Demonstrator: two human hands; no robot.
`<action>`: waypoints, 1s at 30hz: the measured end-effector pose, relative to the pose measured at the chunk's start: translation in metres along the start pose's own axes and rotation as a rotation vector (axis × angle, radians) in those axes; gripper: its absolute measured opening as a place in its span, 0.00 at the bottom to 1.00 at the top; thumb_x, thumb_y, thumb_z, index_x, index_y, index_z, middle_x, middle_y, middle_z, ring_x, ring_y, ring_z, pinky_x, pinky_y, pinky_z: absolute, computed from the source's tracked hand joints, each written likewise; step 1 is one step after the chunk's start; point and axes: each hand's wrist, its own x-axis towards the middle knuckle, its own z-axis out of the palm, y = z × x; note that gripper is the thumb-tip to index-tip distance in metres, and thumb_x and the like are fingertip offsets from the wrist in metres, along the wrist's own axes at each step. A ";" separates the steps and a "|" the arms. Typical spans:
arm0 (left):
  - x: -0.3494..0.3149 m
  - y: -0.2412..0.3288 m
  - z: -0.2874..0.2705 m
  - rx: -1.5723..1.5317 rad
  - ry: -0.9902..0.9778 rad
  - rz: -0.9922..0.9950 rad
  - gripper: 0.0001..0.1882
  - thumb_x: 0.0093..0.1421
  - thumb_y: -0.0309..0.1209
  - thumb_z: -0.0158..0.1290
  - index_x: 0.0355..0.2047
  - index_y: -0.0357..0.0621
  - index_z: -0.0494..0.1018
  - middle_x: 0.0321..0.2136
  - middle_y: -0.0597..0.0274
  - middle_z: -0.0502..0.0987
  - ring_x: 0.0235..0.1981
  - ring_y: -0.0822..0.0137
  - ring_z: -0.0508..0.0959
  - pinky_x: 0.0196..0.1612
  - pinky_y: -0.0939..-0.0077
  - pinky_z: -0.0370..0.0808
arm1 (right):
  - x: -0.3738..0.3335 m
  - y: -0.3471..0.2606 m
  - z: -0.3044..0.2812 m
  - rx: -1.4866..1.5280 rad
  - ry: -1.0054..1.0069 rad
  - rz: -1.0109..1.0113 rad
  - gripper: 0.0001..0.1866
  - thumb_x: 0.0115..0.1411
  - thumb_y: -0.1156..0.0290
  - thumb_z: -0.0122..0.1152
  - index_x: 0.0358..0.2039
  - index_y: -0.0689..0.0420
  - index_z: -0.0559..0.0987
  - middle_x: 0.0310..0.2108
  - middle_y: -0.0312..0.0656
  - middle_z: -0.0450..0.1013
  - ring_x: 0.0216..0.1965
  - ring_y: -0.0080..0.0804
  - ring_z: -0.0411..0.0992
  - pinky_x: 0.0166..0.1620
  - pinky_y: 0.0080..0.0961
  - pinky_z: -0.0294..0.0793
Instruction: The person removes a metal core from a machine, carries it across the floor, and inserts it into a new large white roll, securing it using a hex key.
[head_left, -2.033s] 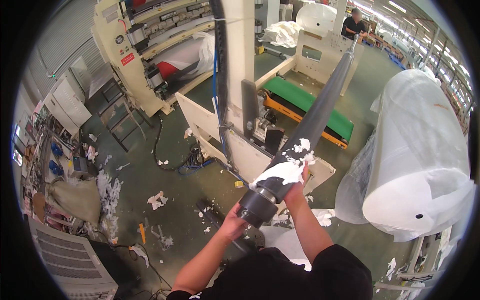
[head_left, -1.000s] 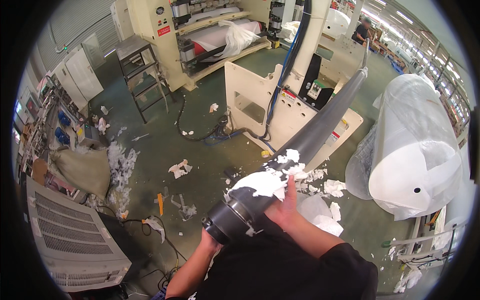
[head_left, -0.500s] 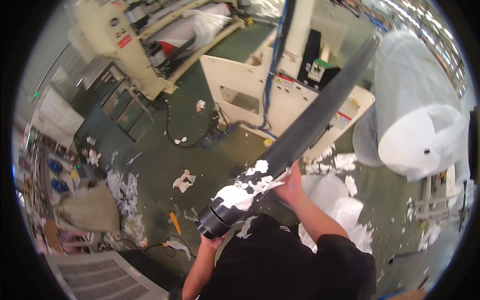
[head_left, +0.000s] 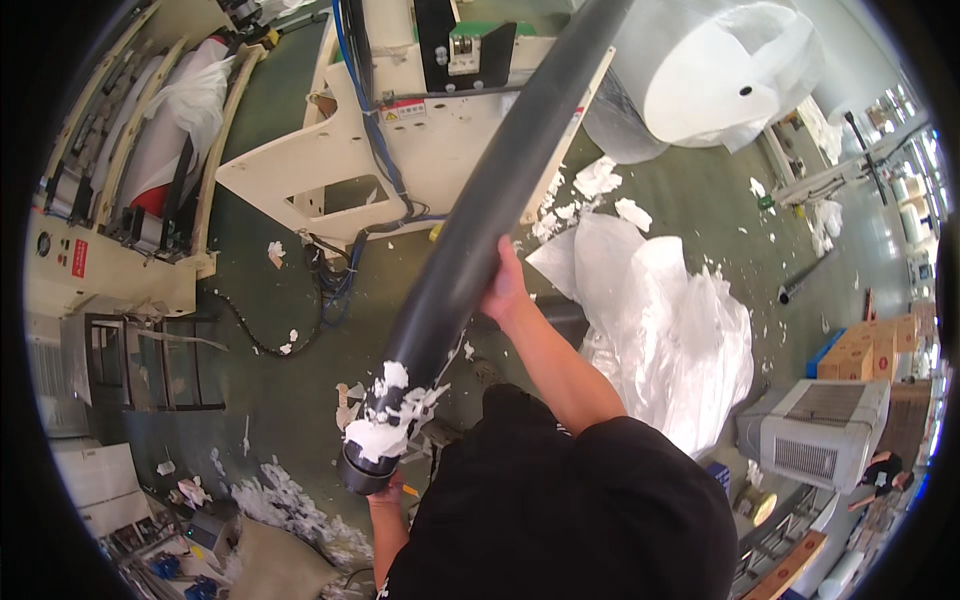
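A long black tube (head_left: 465, 240) slants across the view, from near my body to the upper right, and its far end is cut off by the top edge. Torn white scraps (head_left: 385, 435) cling to it near the close end, just beyond the black end ring (head_left: 365, 472). My left hand (head_left: 383, 490) grips that close end from below, its fingers mostly hidden. Higher up, my right hand (head_left: 505, 285) holds the bare tube from its right side, the thumb showing and the other fingers hidden underneath.
Ahead stands a cream machine frame (head_left: 270, 175) with cables. A big white wrapped roll (head_left: 700, 95) is at the far right. Crumpled clear film (head_left: 665, 340) lies right of me, and a grey vented unit (head_left: 815, 435) stands beyond. Another person (head_left: 885, 475) is at the right edge.
The view has turned right, shifting the surroundings left. The tube points more steeply away from me. My right hand now holds farther from the scraps; both hands stay on the tube.
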 end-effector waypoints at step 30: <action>-0.114 0.284 -0.156 1.423 0.718 -0.471 0.14 0.59 0.32 0.49 0.44 0.40 0.73 0.39 0.54 0.76 0.40 0.58 0.77 0.40 0.59 0.78 | -0.295 0.133 -0.245 -0.898 1.023 0.002 0.12 0.56 0.68 0.61 0.38 0.61 0.80 0.25 0.37 0.75 0.20 0.24 0.71 0.22 0.20 0.69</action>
